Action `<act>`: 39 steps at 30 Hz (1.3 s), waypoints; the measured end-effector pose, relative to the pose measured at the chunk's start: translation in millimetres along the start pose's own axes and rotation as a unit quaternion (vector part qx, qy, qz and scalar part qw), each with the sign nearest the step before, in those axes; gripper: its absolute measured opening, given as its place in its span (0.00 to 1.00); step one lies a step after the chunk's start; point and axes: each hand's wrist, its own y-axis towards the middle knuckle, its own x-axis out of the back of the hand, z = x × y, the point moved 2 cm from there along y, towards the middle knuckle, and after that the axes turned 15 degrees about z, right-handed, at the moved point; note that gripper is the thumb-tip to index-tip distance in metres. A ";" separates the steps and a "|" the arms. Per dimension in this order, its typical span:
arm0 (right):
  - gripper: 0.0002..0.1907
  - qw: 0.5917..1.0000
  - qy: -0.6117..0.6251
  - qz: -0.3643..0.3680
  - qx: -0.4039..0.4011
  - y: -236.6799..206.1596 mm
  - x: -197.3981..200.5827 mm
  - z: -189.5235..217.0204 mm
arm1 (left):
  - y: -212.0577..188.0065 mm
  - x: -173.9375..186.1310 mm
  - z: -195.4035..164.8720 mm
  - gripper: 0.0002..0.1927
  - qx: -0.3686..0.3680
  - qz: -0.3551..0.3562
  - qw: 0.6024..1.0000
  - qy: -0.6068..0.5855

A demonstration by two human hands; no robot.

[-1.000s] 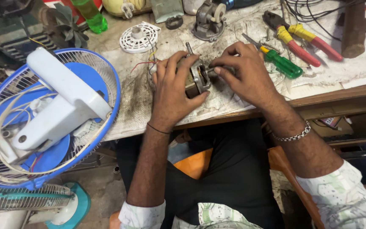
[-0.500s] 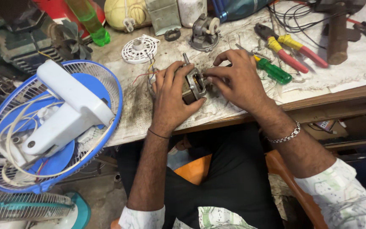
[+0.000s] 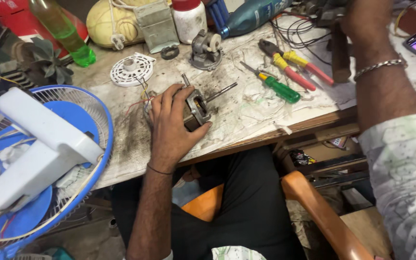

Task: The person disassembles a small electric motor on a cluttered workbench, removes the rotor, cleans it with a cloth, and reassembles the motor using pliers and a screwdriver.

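The left hand [image 3: 169, 127] lies over a small fan motor [image 3: 196, 107] on the paper-covered bench [image 3: 246, 120], fingers curled around its left side and thumb pressed along its near edge, so the motor is held firmly against the surface. The motor's shaft [image 3: 221, 91] juts out toward two o'clock, clear of the fingers. The right hand [image 3: 367, 21] is raised at the top right, well apart from the motor; only its wrist, with a metal bracelet [image 3: 379, 67], and part of the back show, so whether it is spread or closed cannot be told. Half a second ago both hands were on the motor; since then the right one has let go and swung up toward one o'clock, while the left has kept its grip in nearly the same spot. At two o'clock from the motor lie a green screwdriver [image 3: 278, 86] and yellow-and-red pliers [image 3: 292, 67], with bare paper between them and the shaft. A white round grille [image 3: 132, 69] sits at eleven o'clock and a grey metal part [image 3: 206, 48] at twelve. The bench's front edge runs just beside the left thumb at six o'clock, and a blue fan [image 3: 34, 159] hangs over its left end at nine o'clock.
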 end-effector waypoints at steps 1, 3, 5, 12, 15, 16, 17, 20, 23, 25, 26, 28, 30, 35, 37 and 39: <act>0.09 0.999 0.016 0.026 -0.010 -3.3 -4.2 -13.2 | -0.3 0.3 -0.6 0.45 0.001 -0.001 1.000 0.001; 0.11 0.995 0.052 0.074 -0.035 -9.6 -9.6 -32.5 | -0.4 1.1 -1.4 0.45 -0.002 -0.004 1.000 0.007; 0.14 0.992 0.082 0.092 -0.041 -14.1 -10.8 -40.0 | -0.9 1.6 -1.5 0.44 0.000 -0.003 1.000 0.004; 0.13 0.990 0.068 0.117 -0.031 -17.2 -9.5 -43.9 | 0.5 2.5 -0.4 0.45 0.008 -0.002 1.000 0.013; 0.14 0.987 0.078 0.139 -0.034 -19.6 -11.4 -46.6 | 0.8 2.1 -0.7 0.44 0.009 -0.003 1.000 0.014; 0.15 0.984 0.076 0.158 -0.044 -19.9 -12.3 -46.0 | 0.5 2.0 -0.7 0.44 0.011 -0.002 1.000 0.012; 0.15 0.984 0.077 0.146 -0.067 -19.5 -11.8 -44.5 | 0.3 1.8 -0.7 0.44 0.012 -0.002 1.000 0.011; 0.16 0.980 0.076 0.133 -0.123 -17.0 -6.3 -34.9 | 0.0 1.4 0.5 0.44 0.012 -0.001 1.000 0.013; 0.14 0.966 0.081 0.215 -0.120 -17.3 5.2 -32.4 | 0.5 0.1 2.7 0.45 0.013 0.005 1.000 0.015; 0.11 0.931 0.110 0.338 -0.079 -26.2 5.2 -33.2 | 0.4 -1.6 3.3 0.45 0.019 0.012 1.000 0.011; 0.12 0.933 0.102 0.340 -0.066 -29.3 4.5 -33.1 | 1.3 -2.1 3.8 0.45 0.023 0.016 1.000 0.011; 0.16 0.935 0.085 0.342 -0.041 -34.0 -0.2 -34.7 | 1.8 -3.2 3.2 0.45 0.029 0.023 0.999 0.009; 0.18 0.943 0.090 0.320 -0.009 -34.1 -4.6 -36.1 | 2.5 -2.6 2.5 0.46 0.031 0.024 0.999 0.014; 0.16 0.941 0.005 0.326 -0.084 -37.7 14.0 -52.1 | 0.8 -0.1 -0.1 0.44 0.005 0.000 1.000 -0.008; 0.15 0.966 0.024 0.232 -0.112 -59.4 34.5 -45.5 | -0.5 -1.0 -1.5 0.44 -0.006 -0.006 1.000 -0.019; 0.22 0.973 0.219 0.054 -0.051 -89.9 61.2 -23.1 | 1.8 -2.0 -2.7 0.43 -0.009 -0.017 1.000 -0.016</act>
